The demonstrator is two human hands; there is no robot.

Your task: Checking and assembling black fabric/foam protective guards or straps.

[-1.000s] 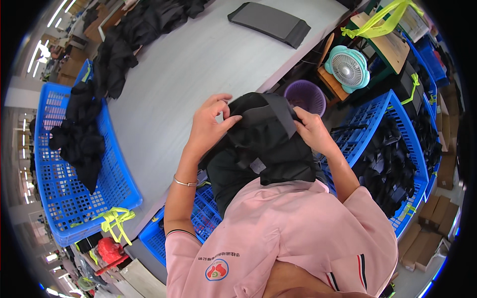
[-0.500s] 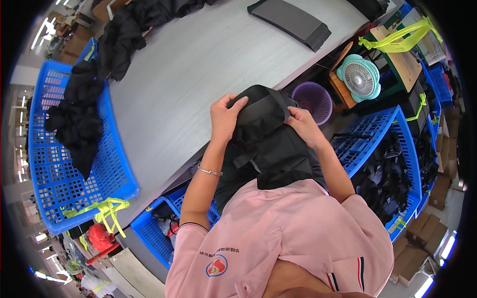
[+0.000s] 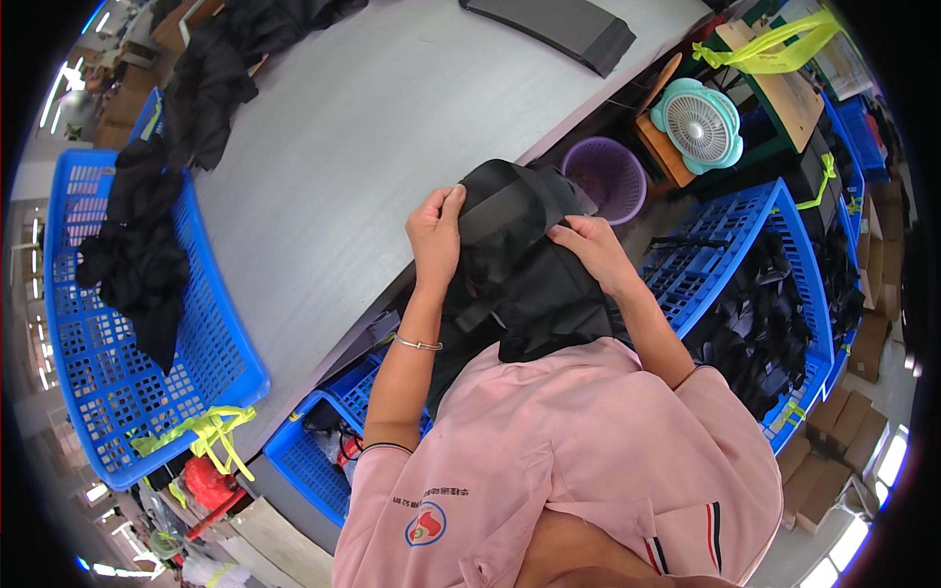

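Between my two hands, over my lap at the table's edge, is a black fabric piece (image 3: 505,211) with a smooth wide band along its upper part. My left hand (image 3: 434,230) grips its left edge, thumb on top and fingers behind. On the opposite edge, my right hand (image 3: 593,250) pinches the fabric between thumb and fingers. The lower part of the black cloth hangs in folds toward my pink shirt (image 3: 578,431). The fingertips behind the fabric are hidden.
A grey table (image 3: 343,127) spans the front, bearing a flat dark panel (image 3: 559,29) and heaped black fabric (image 3: 211,98). Blue crates stand left (image 3: 230,323) and right (image 3: 706,245). A purple basket (image 3: 627,201) and a teal fan (image 3: 698,127) are at right.
Both hands still hold the black fabric piece, its band tilted slightly differently. The surroundings have shifted in view as my head moved a little.
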